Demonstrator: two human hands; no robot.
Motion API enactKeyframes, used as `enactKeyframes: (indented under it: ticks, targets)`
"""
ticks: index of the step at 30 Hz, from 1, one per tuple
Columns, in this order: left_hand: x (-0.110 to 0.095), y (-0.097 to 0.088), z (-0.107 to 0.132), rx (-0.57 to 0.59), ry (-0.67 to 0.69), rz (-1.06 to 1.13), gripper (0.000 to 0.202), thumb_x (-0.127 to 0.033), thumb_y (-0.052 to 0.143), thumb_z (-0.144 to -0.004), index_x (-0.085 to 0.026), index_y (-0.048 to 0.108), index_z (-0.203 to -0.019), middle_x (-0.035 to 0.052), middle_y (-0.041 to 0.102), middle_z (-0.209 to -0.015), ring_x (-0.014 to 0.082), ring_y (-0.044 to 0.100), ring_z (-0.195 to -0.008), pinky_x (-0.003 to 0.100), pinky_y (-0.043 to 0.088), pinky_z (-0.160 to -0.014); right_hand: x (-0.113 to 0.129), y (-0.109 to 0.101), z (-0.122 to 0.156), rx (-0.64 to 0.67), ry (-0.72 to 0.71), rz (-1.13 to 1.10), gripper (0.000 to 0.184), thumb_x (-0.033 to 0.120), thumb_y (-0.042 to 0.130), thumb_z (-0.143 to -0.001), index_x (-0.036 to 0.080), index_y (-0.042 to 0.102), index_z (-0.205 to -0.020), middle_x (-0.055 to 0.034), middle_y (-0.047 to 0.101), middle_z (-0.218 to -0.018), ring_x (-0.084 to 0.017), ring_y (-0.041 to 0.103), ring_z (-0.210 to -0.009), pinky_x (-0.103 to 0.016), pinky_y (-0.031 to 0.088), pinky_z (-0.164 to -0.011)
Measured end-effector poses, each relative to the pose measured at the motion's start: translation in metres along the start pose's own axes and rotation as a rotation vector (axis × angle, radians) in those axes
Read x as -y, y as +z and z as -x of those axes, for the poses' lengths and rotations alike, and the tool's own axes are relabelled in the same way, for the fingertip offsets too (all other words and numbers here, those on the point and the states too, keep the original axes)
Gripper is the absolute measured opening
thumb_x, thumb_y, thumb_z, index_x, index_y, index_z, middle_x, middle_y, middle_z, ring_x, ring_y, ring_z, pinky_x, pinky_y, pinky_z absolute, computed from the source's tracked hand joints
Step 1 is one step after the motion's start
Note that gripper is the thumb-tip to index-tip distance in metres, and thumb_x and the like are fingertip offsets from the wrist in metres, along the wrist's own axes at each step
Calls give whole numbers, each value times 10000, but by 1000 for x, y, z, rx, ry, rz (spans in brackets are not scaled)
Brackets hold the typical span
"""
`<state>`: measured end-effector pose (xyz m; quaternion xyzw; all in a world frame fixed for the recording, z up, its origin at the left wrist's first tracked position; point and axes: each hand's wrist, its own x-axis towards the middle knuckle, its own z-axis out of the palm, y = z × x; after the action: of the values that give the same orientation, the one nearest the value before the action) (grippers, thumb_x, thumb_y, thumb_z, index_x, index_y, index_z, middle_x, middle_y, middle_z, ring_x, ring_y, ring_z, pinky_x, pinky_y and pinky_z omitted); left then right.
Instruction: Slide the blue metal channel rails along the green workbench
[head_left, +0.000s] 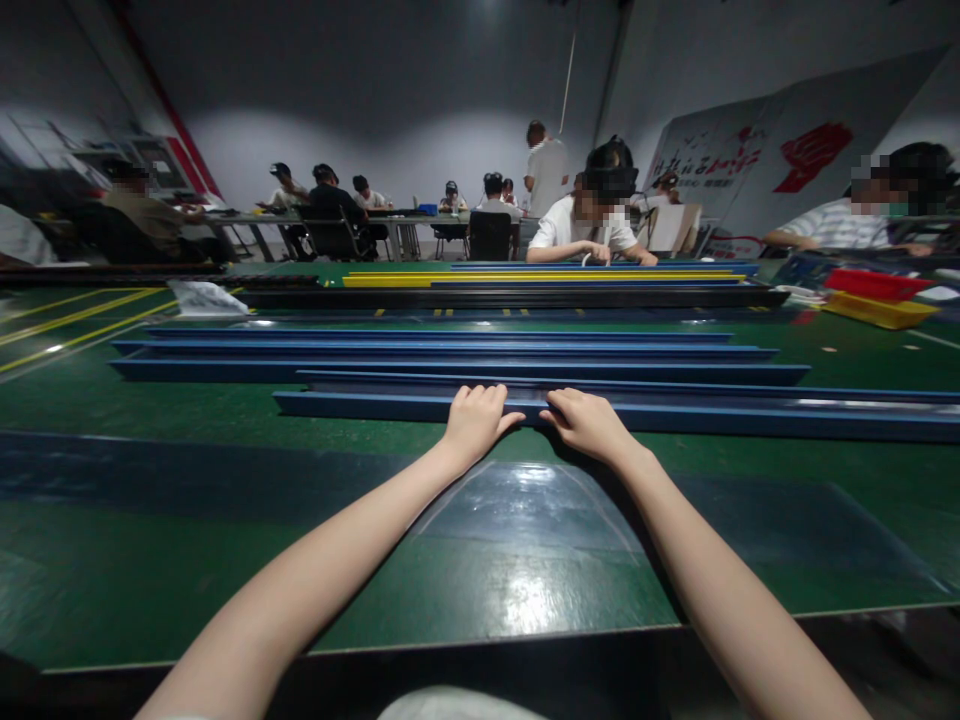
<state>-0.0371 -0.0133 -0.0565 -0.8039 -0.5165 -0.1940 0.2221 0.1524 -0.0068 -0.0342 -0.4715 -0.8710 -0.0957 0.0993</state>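
Note:
Both my arms reach forward over a glossy green table point(150, 560). My left hand point(474, 420) and my right hand point(585, 420) rest side by side on the near edge of a long blue rail point(750, 412) that lies across the table. The fingers of each hand curl over the top of the rail, thumbs pointing toward each other. More long blue rails point(420, 350) lie parallel just behind it.
Farther back lie a black rail point(510, 297) and yellow and blue rails point(540, 278). Red and yellow trays point(877, 295) stand at the right. A white sheet point(202, 297) lies at the left. Several people sit at tables beyond.

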Motion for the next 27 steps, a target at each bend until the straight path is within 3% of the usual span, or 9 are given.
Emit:
enactKeyframes:
  ticks: [27]
  targets:
    - [0, -1, -1, 26, -9, 10, 385, -514, 454, -811, -141, 535, -858, 64, 619, -757, 208, 553, -747, 311, 311, -658, 2, -1, 0, 13, 9, 3, 223, 328, 364, -874, 184, 529, -829, -60, 611, -845, -165, 551, -783, -240, 297, -606]
